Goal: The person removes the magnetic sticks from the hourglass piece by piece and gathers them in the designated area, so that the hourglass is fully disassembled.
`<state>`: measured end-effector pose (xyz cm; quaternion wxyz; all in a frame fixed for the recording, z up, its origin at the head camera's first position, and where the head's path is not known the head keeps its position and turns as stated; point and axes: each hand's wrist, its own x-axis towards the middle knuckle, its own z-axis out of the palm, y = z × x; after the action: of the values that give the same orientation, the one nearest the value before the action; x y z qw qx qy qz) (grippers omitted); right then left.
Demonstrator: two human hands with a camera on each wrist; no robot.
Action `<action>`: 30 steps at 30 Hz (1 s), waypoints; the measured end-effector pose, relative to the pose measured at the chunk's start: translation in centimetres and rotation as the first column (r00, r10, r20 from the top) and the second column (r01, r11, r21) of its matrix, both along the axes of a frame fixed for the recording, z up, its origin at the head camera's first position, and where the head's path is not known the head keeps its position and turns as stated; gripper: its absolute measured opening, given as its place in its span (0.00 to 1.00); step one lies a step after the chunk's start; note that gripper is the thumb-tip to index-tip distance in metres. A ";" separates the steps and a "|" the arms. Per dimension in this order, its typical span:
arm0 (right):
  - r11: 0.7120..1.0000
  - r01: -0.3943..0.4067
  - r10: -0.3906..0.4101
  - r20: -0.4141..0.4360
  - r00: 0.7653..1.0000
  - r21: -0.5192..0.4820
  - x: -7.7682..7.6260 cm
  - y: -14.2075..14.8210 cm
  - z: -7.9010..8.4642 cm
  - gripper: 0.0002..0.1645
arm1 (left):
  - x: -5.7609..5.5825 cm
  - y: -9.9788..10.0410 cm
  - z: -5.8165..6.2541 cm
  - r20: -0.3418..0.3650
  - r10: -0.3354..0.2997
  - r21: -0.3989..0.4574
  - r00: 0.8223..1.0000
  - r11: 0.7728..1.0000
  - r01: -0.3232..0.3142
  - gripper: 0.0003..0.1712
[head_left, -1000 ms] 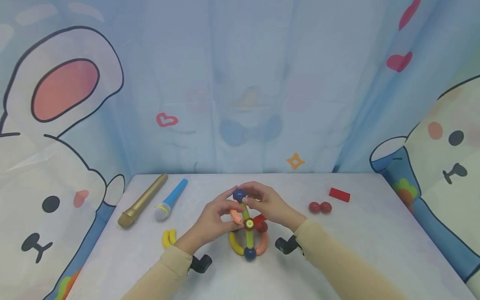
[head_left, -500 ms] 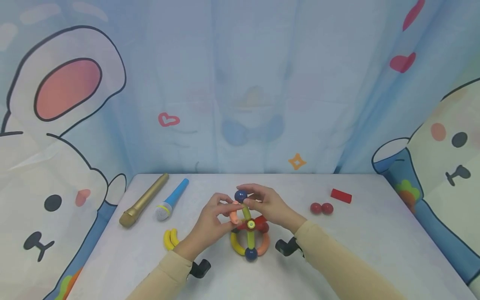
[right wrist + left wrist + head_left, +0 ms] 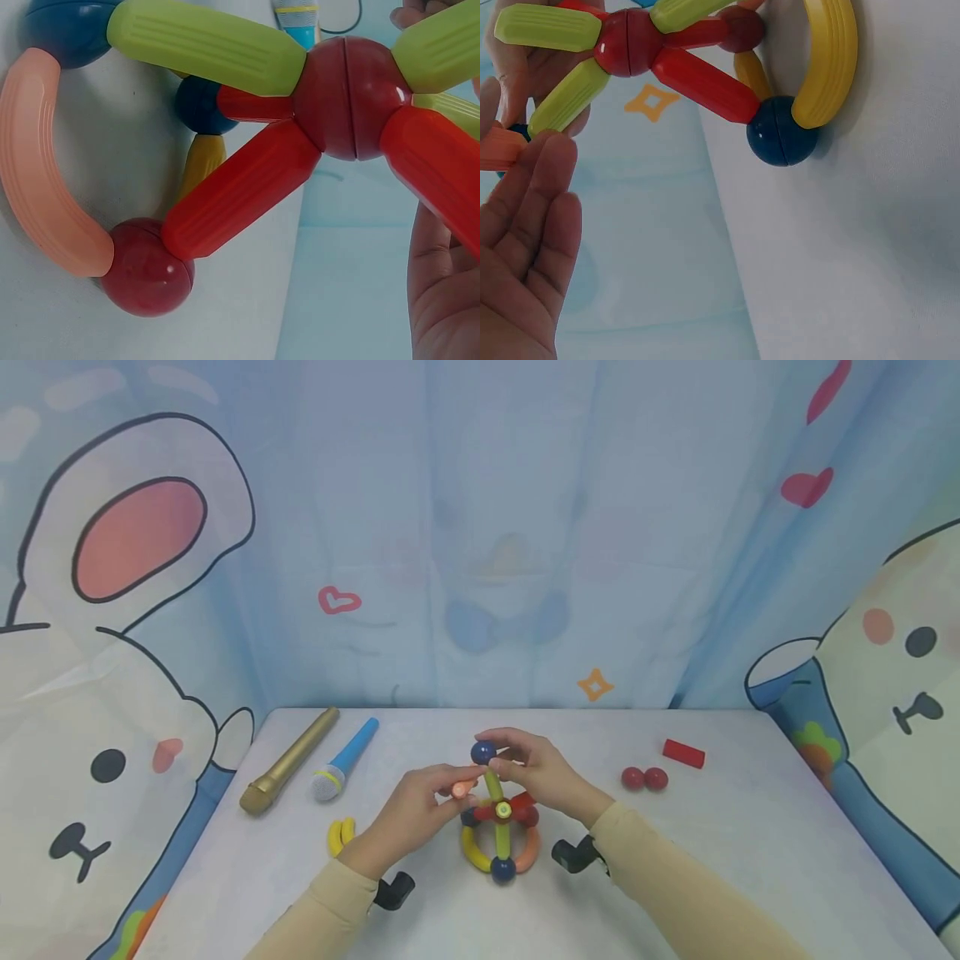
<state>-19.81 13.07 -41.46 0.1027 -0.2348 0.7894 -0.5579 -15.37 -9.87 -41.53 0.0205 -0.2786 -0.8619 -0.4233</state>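
Note:
A construction-toy frame of balls and ribbed rods stands mid-table. Its central red ball (image 3: 503,811) joins lime-green and red rods, above a ring with a yellow curved rod (image 3: 831,64) and an orange curved rod (image 3: 49,165). At the top, a dark blue ball (image 3: 483,752) caps a lime-green rod (image 3: 493,786); my right hand (image 3: 542,767) holds this end with thumb and fingers. My left hand (image 3: 416,806) pinches a loose orange rod (image 3: 462,788) just left of that ball. In the left wrist view, its fingers (image 3: 555,210) overlap a green rod's end.
A gold microphone (image 3: 291,760) and a blue toy microphone (image 3: 346,762) lie at the back left, with yellow curved rods (image 3: 341,836) nearer, beside the left forearm. Two red balls (image 3: 643,778) and a red rod (image 3: 684,753) lie to the right. A printed curtain (image 3: 510,527) hangs behind.
My left hand has turned the orange rod from hanging downward to pointing left and toward the camera, its fingers straightening. The right hand stays at the blue ball.

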 end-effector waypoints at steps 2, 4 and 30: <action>1.000 0.001 -0.001 0.007 1.000 -0.004 0.0 0.0 0.0 0.24 | 0.0 -0.1 0.0 0.014 -0.013 0.003 1.000 1.000 0.013 0.27; 1.000 -0.001 0.001 0.010 1.000 -0.006 0.1 0.0 0.1 0.24 | 0.0 -0.1 0.0 0.040 -0.022 0.017 0.999 1.000 0.022 0.28; 0.999 -0.043 0.043 0.010 0.999 0.010 -0.4 0.6 0.5 0.25 | -0.1 0.1 -0.5 0.035 -0.039 0.060 0.999 0.998 0.037 0.25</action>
<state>-20.24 13.67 -40.99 0.1198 -0.2483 0.7864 -0.5528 -15.50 -9.79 -42.05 0.0053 -0.2865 -0.8438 -0.4538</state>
